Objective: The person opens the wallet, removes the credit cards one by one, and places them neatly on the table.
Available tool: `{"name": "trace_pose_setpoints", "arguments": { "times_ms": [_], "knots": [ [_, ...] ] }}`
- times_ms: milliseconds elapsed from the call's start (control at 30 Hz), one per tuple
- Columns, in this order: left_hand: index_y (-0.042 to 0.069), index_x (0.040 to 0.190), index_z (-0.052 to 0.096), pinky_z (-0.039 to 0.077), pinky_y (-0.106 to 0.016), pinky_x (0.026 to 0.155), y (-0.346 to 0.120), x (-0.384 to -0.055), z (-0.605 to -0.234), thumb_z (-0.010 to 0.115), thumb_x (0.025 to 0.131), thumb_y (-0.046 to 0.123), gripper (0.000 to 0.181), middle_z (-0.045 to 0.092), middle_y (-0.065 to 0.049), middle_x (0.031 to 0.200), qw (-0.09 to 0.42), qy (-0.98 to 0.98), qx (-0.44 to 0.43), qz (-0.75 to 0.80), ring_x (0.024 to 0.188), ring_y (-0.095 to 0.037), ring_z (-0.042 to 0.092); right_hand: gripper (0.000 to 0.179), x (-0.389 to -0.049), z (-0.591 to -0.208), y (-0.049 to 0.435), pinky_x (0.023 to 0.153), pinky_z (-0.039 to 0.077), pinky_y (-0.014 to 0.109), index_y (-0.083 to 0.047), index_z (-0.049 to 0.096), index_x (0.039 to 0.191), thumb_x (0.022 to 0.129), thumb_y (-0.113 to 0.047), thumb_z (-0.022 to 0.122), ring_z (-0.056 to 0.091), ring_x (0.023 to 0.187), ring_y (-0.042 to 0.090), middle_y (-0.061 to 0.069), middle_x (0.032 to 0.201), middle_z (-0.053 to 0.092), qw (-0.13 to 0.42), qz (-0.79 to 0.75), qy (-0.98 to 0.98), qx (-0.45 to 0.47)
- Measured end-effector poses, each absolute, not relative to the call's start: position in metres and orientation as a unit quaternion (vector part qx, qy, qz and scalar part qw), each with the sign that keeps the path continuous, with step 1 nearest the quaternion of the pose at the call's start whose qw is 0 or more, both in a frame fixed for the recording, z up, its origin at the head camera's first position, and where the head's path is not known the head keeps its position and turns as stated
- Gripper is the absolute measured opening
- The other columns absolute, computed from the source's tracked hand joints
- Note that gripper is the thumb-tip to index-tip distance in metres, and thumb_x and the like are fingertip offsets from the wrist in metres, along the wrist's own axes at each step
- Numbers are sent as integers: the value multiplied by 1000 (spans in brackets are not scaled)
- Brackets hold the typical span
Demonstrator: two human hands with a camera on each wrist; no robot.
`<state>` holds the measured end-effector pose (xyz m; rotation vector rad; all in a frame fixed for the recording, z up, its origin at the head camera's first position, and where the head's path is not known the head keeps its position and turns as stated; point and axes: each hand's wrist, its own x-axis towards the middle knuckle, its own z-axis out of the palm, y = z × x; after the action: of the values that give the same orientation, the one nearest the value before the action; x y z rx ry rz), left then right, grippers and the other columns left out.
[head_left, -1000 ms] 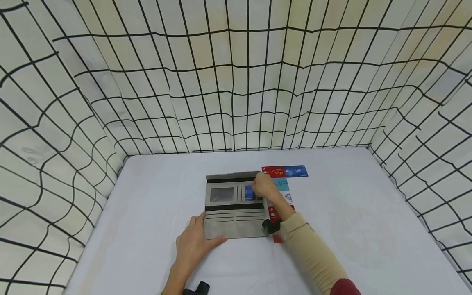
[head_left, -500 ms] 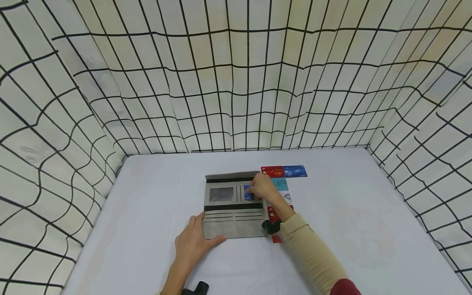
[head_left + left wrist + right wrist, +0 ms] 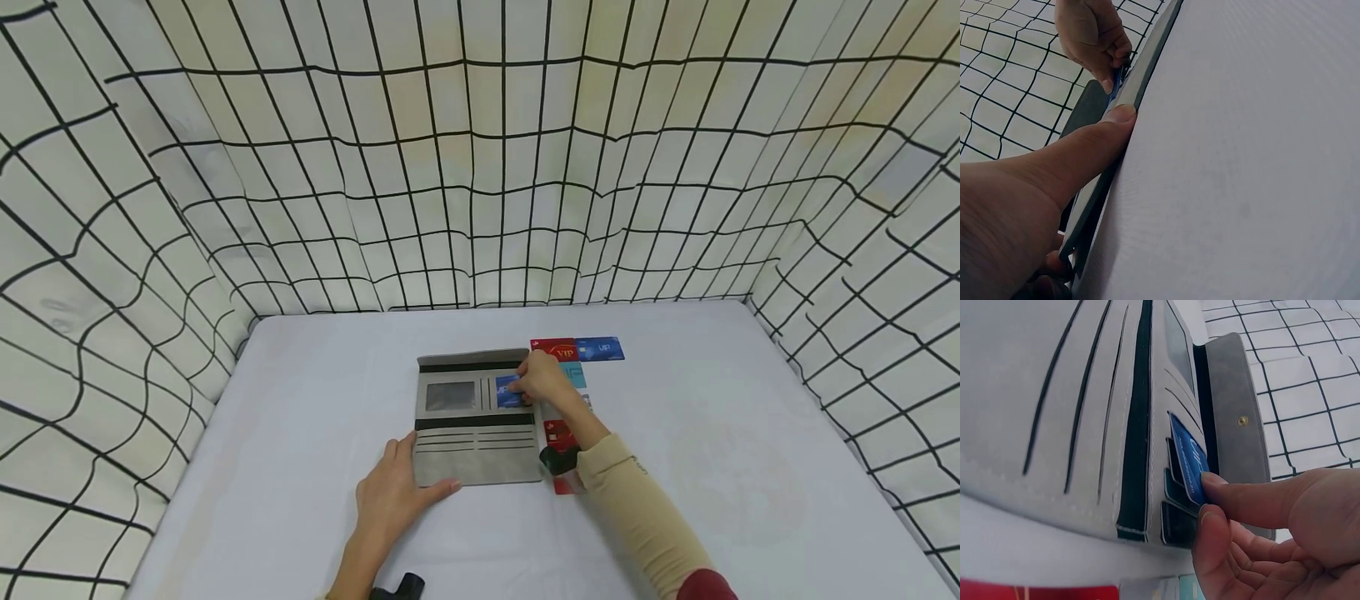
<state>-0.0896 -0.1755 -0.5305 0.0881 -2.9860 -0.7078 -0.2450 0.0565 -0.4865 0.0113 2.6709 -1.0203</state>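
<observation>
A grey wallet (image 3: 477,468) lies unfolded on the white-covered table. My right hand (image 3: 550,382) pinches a blue VIP card (image 3: 508,392) between thumb and finger at the wallet's upper right slots. In the right wrist view the blue card (image 3: 1188,459) sits partly in a slot, and several dark slot edges (image 3: 1175,522) fan out beside it. My left hand (image 3: 392,493) rests at the wallet's lower left corner with fingers spread. Its thumb (image 3: 1094,140) presses along the front edge in the left wrist view; the other fingers are mostly hidden there.
Right of the wallet lie a red VIP card (image 3: 553,345), another blue VIP card (image 3: 600,348), a teal card (image 3: 576,374) and further red cards (image 3: 557,434), partly covered by the right arm. Black netting (image 3: 480,183) over white sheets surrounds the table (image 3: 720,400).
My right hand has shifted slightly right, and more of the blue card's face shows beside its fingers. The left hand and the wallet stay in place.
</observation>
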Motion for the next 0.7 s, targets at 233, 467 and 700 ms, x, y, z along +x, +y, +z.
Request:
{"name": "trace_pose_setpoints", "arguments": {
  "times_ms": [233, 467, 700],
  "knots": [
    [0, 140, 53, 44, -34, 53, -175, -89, -530, 84, 63, 66, 106, 61, -12, 109, 40, -971, 28, -232, 81, -23, 64, 21, -247, -488, 65, 50, 45, 19, 1, 68, 89, 86, -16, 80, 57, 54, 14, 11, 77, 66, 145, -364, 920, 9],
    [0, 140, 53, 44, -33, 53, -175, -90, -531, 84, 63, 65, 105, 61, -12, 109, 39, -971, 31, -234, 80, -22, 63, 22, -248, -489, 67, 51, 42, 22, -4, 66, 82, 88, -21, 78, 56, 56, 15, 8, 74, 63, 152, -341, 928, -7],
    [0, 140, 52, 45, -34, 54, -175, -89, -529, 84, 63, 65, 106, 61, -12, 110, 34, -972, 30, -232, 81, -23, 64, 22, -246, -491, 71, 56, 49, 23, 0, 68, 96, 90, -20, 76, 62, 57, 16, 12, 82, 68, 157, -358, 920, -10]
  ]
}}
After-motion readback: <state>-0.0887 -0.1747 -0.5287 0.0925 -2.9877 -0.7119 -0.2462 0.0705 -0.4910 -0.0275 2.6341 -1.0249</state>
